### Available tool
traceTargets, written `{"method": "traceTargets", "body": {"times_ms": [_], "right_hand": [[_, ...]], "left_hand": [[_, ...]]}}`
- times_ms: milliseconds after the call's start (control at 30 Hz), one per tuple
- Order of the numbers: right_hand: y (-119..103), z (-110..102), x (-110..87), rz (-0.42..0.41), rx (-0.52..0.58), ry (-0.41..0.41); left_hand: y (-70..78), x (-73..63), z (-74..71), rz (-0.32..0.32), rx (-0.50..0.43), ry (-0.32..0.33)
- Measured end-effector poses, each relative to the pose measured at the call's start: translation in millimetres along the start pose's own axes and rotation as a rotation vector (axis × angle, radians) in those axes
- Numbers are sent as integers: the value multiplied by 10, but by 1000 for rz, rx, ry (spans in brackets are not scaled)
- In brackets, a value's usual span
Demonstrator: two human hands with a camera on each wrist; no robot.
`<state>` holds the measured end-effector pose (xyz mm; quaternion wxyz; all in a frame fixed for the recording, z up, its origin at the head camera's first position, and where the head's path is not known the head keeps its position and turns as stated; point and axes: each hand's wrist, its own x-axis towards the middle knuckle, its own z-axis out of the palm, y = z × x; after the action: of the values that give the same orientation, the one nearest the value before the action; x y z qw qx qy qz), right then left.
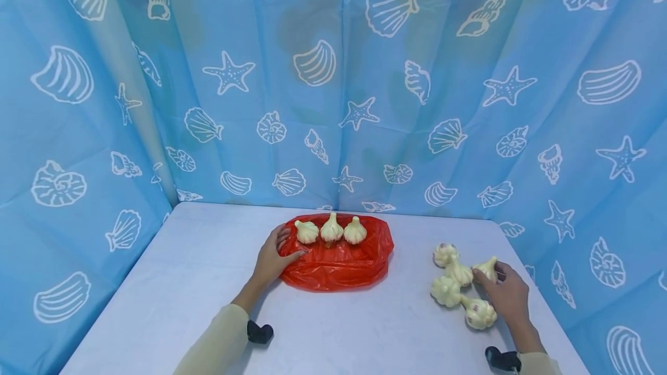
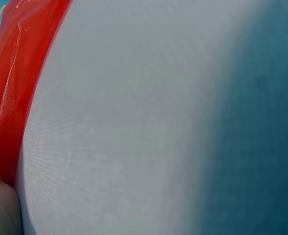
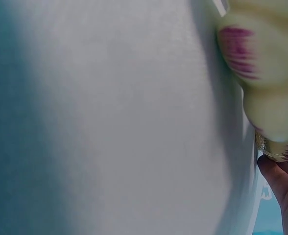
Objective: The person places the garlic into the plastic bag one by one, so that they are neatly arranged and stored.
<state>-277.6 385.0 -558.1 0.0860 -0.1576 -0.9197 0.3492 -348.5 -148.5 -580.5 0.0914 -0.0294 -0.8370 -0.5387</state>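
In the head view, a red plastic bag [image 1: 333,276] lies spread on the table with three garlic bulbs [image 1: 331,228] in a row on it. My left hand [image 1: 272,256] rests at the bag's left edge, thumb laid over the rim and fingers along the side. At the right of the table, my right hand [image 1: 506,292] pinches a garlic bulb [image 1: 487,268] between thumb and fingers. Several more garlic bulbs [image 1: 446,291] lie clustered beside it. The right wrist view shows a large near bulb [image 3: 269,58] and the fingertips [image 3: 274,174] on another; the palm is out of view.
The white table [image 1: 208,259] runs back to a blue curtain [image 1: 333,85] printed with white shells and starfish, which also stands along both sides. A dark wrist camera [image 1: 259,333] sits on the left wrist, another [image 1: 502,359] on the right.
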Motion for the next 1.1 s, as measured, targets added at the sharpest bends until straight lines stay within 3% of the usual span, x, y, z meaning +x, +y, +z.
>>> {"method": "traceTargets", "body": {"times_ms": [400,767,933,1100], "right_hand": [[-60,-52,-16,29,25,-20],[-76,-137,70,-25,32,76],[-187,-218,97,-24,56,84],[-368,-270,104,-75,76,122]], "left_hand": [[-8,-13,-16,-2,-8,-14],[10,18,-19,20,-27,-5],[-8,15,-20,17,-30,-7],[-14,6,-16,6,-34,-7]]}}
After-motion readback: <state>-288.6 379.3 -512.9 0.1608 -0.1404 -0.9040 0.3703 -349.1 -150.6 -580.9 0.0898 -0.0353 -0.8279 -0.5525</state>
